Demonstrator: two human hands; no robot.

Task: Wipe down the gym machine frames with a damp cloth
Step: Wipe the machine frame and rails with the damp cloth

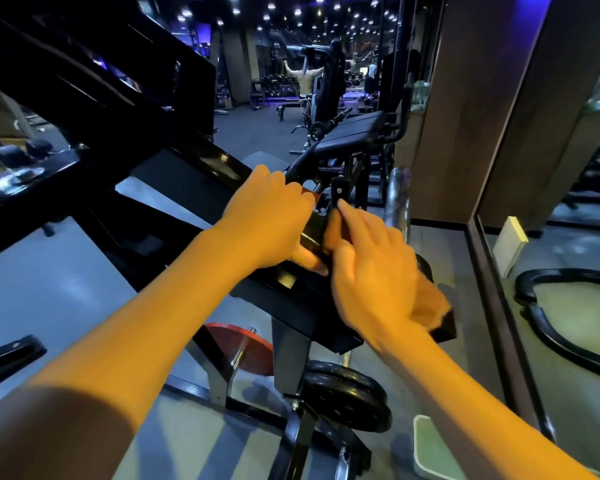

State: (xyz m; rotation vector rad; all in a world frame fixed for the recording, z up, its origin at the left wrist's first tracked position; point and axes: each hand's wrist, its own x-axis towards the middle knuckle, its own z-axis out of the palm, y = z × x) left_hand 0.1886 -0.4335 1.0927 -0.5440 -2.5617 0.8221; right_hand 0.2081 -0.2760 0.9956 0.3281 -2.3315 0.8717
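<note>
Flanking the frame (291, 292): red plate (243, 348), black plate (347, 393).

Glossy black painted metal on the sloping gym machine frame beam (201, 174), smooth, catching light in bright patches. Matt black metal on the upright post (288, 344) below. Smooth red weight plate (246, 348), dull sheen, with a polished metal peg through it. Black round weight plate (347, 393), rubbery and faintly shiny. Padded black bench seat (354, 131), smooth vinyl look, soft gloss. Polished chrome cylinder (399, 199), mirror-bright. Brown wood-grain wall panel (465, 109), matt. Grey floor (49, 282), smooth, slight sheen.
</note>
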